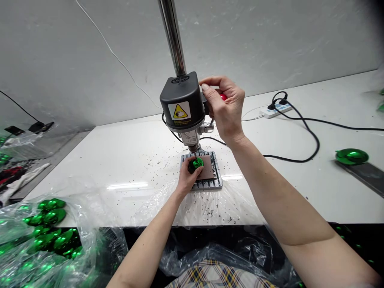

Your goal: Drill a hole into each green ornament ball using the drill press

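My left hand (188, 176) is curled around a shiny green bauble (198, 163), pinning it on a brownish square pad (209, 170) under the chuck (193, 148) of a small drill press. The pad lies on the slotted metal base (217, 185). Up at the right side of the black drill head (181, 100), my right hand (226, 105) is closed around the red-knobbed lever (223, 97). Its thumb and forefinger reach to the housing. The fingers partly cover the knob. Whether the drill bit touches the bauble is too small to tell.
Dark shavings lie around the base and on a clear plastic sheet (210, 208). A plastic bag of green baubles (51, 224) stands at the lower left. At right are another green bauble (352, 156), a dark flat object (364, 176), a power strip (276, 109) and a black cable (315, 146).
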The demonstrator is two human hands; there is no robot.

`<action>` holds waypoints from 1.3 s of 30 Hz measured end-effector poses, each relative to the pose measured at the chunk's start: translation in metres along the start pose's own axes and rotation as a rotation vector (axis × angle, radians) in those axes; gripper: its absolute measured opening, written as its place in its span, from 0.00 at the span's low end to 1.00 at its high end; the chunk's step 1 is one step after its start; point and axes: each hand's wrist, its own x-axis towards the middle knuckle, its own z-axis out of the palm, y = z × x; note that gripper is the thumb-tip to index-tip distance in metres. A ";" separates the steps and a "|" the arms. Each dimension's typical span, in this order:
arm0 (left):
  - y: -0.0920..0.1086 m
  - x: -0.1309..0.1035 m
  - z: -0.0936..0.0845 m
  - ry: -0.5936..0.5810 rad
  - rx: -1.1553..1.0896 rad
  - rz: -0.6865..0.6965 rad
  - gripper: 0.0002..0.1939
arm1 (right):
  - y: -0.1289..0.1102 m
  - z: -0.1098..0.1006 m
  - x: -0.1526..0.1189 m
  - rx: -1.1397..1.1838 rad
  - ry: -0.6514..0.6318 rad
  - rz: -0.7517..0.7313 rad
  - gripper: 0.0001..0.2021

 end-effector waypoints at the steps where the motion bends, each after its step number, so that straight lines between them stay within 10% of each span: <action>1: -0.002 0.000 0.001 0.008 -0.037 -0.007 0.24 | 0.000 0.000 0.000 -0.015 -0.004 0.000 0.13; 20: -0.006 -0.003 0.005 0.027 -0.181 -0.051 0.27 | -0.033 -0.010 -0.062 -0.022 0.074 -0.092 0.04; 39: -0.002 -0.005 0.003 0.031 -0.188 0.006 0.26 | 0.004 -0.030 -0.098 -0.128 0.014 -0.467 0.11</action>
